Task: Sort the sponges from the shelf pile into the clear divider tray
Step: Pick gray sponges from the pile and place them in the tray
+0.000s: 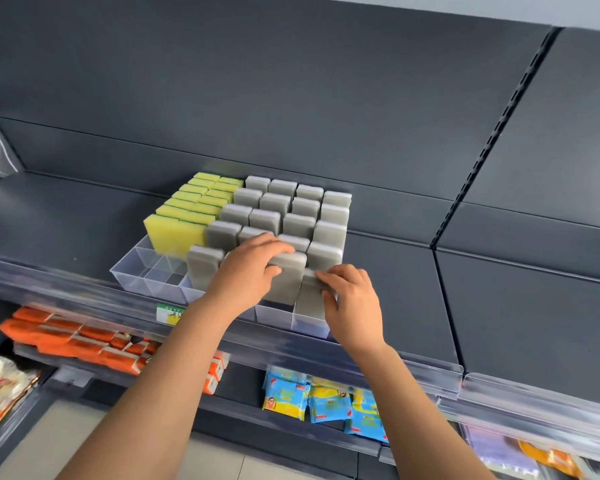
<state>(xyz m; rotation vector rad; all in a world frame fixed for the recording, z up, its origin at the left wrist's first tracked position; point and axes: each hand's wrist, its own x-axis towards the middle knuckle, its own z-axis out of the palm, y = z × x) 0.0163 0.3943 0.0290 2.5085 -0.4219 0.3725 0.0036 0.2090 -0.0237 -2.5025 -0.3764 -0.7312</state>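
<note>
A clear divider tray [137, 271] sits on the dark shelf, near its front edge. Yellow-green sponges [179, 232] stand upright in its left rows. Grey sponges [293, 206] fill the rows to the right. My left hand [248, 268] grips the top of a grey sponge [288, 282] standing in a front compartment, thumb on its near face. My right hand [352, 299] pinches the top edge of another grey sponge [310, 303] in the front right compartment. The front left compartments hold nothing.
A clear plastic rail [413, 367] runs along the shelf's front edge. Orange packets [80, 341] and blue-yellow packets [291, 398] lie on the lower shelf. The shelf surface stretches bare to the left [66, 216] and right [395, 271] of the tray.
</note>
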